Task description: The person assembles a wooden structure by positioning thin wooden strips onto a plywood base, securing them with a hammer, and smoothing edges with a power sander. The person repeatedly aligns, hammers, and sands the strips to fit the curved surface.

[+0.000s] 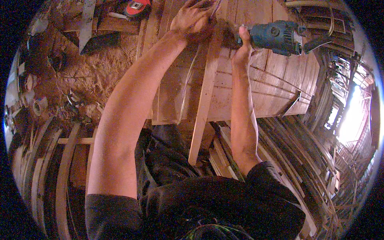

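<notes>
My left hand [194,20] is at the top of the view, over the upper end of a long narrow wooden strip [205,96]. Its fingers look bent and partly blurred, around something thin that I cannot make out. To its right, my right hand [242,43] has its thumb up against the left end of a blue power tool [274,37]. The other fingers are hidden, so whether this hand grips the tool is unclear. Beneath both hands lies a wide surface of joined wooden boards [266,86]. The strip crosses it and sticks out past its near edge.
A red and black round tool [138,8] and a grey metal blade-like piece [86,26] lie at the upper left. Long timbers [66,172] are stacked on both near sides. A dark hose or cord [318,45] is beside the power tool. Sawdust [96,76] covers the left.
</notes>
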Tool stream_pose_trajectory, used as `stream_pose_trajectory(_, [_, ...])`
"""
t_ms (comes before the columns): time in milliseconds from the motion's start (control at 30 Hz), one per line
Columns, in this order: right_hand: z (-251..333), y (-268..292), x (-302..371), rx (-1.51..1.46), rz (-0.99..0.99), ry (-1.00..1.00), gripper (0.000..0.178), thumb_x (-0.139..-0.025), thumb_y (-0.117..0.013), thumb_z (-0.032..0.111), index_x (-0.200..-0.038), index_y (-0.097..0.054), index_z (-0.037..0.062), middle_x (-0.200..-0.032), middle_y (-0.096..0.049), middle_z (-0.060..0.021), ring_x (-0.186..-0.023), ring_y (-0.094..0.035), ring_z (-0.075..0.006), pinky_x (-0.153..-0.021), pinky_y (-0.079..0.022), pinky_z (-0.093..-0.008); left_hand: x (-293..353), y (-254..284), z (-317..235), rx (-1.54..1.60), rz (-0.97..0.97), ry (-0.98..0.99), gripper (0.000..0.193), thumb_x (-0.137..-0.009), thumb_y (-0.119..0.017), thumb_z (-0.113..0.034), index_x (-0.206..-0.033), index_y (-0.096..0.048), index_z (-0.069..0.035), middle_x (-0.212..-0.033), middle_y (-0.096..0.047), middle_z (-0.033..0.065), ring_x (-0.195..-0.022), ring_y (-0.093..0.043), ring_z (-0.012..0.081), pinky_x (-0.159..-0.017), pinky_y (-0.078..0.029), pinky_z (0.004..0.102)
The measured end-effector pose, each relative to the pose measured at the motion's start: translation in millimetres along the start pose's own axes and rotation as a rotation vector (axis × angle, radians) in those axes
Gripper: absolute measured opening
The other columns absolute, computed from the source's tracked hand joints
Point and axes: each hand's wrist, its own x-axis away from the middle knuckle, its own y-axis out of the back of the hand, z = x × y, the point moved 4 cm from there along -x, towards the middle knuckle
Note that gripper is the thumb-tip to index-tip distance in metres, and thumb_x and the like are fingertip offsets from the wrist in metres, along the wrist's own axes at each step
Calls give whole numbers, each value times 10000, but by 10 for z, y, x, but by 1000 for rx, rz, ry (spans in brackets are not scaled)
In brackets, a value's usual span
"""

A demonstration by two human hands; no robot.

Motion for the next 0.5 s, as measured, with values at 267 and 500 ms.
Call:
stream_pose_trajectory(267, [-105,-81,-199,13,-18,6,461,-775,-877,215,-1142,-637,72,-1098,-651,-29,-1031,-603,-213,-993,-488,-392,-16,-21,14,-11,-1,-6,503,-991,-490,-280,-1441,-565,-70,-1440,-608,131,-1481,-402,257,-1283,-200,451])
stream_pose_trajectory(500, [-133,-203,-338,-56,84,-185,379,-781,-869,250,-1068,-665,108,-1084,-634,-13,-953,-611,-196,-916,-521,-391,-7,-16,36,-31,2,-9,508,-987,-502,-282,-1454,-556,-90,-1427,-620,121,-1477,-411,247,-1283,-201,454])
